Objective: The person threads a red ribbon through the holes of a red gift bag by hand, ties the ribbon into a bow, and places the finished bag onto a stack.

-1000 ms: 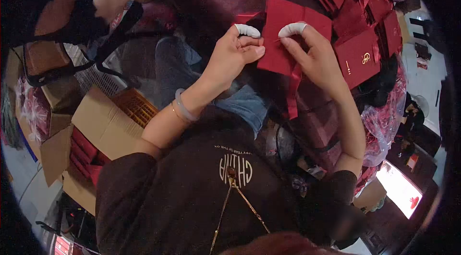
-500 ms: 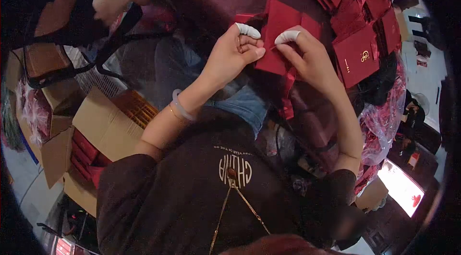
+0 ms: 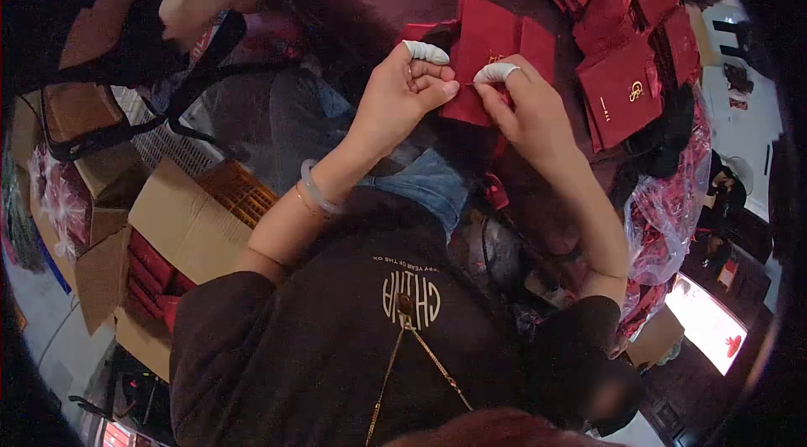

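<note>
Left hand (image 3: pixel 399 102) and right hand (image 3: pixel 535 116) nearly meet over a pouch (image 3: pixel 486 26); fingers pinched, on what I cannot tell.

the red packet (image 3: pixel 486 31) looks matt (the ribbon (image 3: pixel 498 194) glossy).
</note>
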{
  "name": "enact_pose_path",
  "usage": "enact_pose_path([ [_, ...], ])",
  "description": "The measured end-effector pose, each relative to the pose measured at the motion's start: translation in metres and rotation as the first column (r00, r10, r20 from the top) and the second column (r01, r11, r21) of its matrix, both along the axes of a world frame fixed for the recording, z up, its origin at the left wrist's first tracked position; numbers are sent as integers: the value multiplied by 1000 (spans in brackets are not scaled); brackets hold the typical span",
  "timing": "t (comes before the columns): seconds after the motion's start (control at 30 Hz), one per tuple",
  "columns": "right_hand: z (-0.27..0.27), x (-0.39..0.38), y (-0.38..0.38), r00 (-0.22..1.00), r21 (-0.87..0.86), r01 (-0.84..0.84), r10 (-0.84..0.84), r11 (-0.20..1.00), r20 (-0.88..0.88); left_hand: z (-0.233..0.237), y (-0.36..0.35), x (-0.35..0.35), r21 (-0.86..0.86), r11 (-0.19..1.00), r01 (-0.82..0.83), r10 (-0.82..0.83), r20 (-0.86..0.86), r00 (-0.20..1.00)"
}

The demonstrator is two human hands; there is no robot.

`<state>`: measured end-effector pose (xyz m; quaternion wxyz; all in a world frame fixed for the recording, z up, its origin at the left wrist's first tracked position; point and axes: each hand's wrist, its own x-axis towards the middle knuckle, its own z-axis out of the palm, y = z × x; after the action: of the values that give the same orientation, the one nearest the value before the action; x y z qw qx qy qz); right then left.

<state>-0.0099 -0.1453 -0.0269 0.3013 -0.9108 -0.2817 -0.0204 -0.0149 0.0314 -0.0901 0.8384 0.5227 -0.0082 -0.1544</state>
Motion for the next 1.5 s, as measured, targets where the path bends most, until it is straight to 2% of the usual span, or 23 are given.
enact_pose_path([
  [0.1, -2, 3, -2, 995, 2, 29, -29, 1000, -94, 0, 0, -1, -1, 1000, 4, -4, 8, 1000],
  [0.23, 4, 4, -2, 995, -13, -25, 23, 1000, -98, 0, -4, -3, -8, 1000, -26, 26, -19, 999],
  [0.3, 5, 5, -3, 992, -162, -113, 119, 980, 30, -1, -4, -3, -21, 999, -25, 25, -20, 999],
  [0.33, 4, 5, -3, 992, -164, -113, 119, 980, 30, -1, -4, -3, -37, 999, -22, 21, -21, 1000],
  [0.4, 3, 4, -3, 971, -196, -161, 190, 967, 142, 0, -4, -3, -20, 999, -28, 28, 2, 1000],
  [0.53, -1, 3, -6, 967, -177, -155, 186, 972, 173, 11, -3, -7, 63, 997, -37, 36, 27, 999],
  [0.63, -4, 3, -10, 976, -141, -161, 179, 977, 127, 9, -5, -9, 72, 996, -56, 53, 42, 998],
  [0.7, -5, 2, -11, 943, -203, -191, 237, 960, 234, 9, -6, -9, 84, 994, -68, 64, 52, 997],
  [0.73, -3, 2, -12, 943, -202, -190, 236, 961, 233, 8, -7, -10, 94, 992, -81, 76, 62, 995],
  [0.8, 6, 4, -14, 935, -283, -289, 333, 915, 119, 5, -8, -11, 87, 992, -90, 85, 62, 994],
  [0.83, 6, 5, -13, 937, -281, -286, 329, 916, 121, 4, -8, -11, 79, 992, -98, 94, 63, 994],
  [0.9, 7, 7, -9, 833, -399, -308, 447, 864, 325, 9, -8, -13, 98, 988, -120, 115, 64, 991],
  [1.0, 12, 2, 0, 824, -485, -290, 473, 825, 312, 7, -10, -16, 124, 982, -141, 132, 79, 988],
  [1.07, 5, 1, 4, 823, -438, -248, 426, 864, 376, 6, -12, -18, 122, 978, -170, 157, 106, 982],
  [1.13, -7, 0, 0, 934, -229, -173, 233, 958, 269, 11, -12, -22, 161, 972, -171, 154, 113, 982],
  [1.17, -10, -3, 0, 938, -234, -144, 208, 962, 277, 12, -12, -23, 198, 960, -196, 177, 112, 978],
  [1.23, -13, -9, 4, 1000, 95, 25, -24, 995, -6, 8, -14, -23, 188, 957, -219, 199, 118, 973],
  [1.33, -11, -16, 10, 992, 9, 123, -123, 992, -5, 10, -14, -25, 164, 957, -240, 221, 127, 967],
  [1.37, -16, -15, 10, 996, -69, 88, -89, 994, -2, 10, -11, -26, 182, 956, -231, 216, 102, 971],
  [1.43, -21, -17, 9, 964, -87, -2, 25, 996, 264, 7, -11, -24, 168, 957, -235, 216, 124, 969],
  [1.47, -19, -17, 6, 964, -222, -62, 115, 973, 238, 5, -10, -23, 187, 956, -225, 203, 130, 971],
  [1.5, -17, -17, 4, 965, -222, -42, 97, 974, 245, 4, -10, -21, 185, 957, -221, 192, 165, 967],
])
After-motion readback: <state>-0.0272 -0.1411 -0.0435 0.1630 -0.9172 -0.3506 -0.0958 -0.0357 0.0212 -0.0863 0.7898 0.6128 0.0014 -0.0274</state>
